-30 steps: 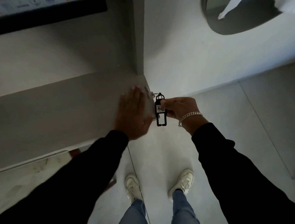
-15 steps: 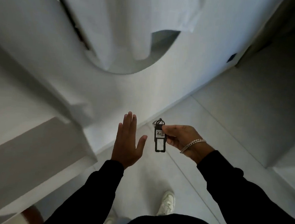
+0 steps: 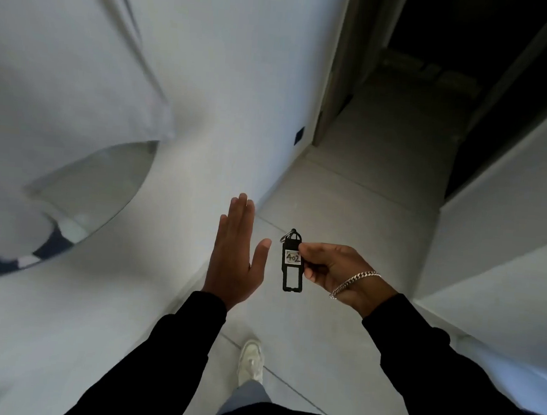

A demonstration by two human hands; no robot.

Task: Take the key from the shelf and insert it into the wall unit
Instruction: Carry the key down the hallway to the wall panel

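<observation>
My right hand (image 3: 333, 269) pinches a black plastic key tag (image 3: 292, 264) with a white label reading 402 and a metal ring at its top. The tag hangs upright in front of me above the floor. Just left of the tag, my left hand (image 3: 236, 253) is raised flat with its fingers straight and holds nothing. A silver bracelet circles my right wrist. No shelf is in view. A small dark square plate (image 3: 299, 134) sits low on the white wall ahead; I cannot tell whether it is the wall unit.
A round mirror (image 3: 78, 190) hangs on the white wall at the left. A tiled corridor floor (image 3: 366, 189) runs ahead to a dark doorway (image 3: 444, 56). A white wall or panel (image 3: 503, 211) stands at the right. My white shoe (image 3: 252, 361) is on the floor below.
The view has swung right, away from the shelf and toward the corridor and doorway. My right hand keeps the key tag; my left hand has lifted off the shelf and stays flat.
</observation>
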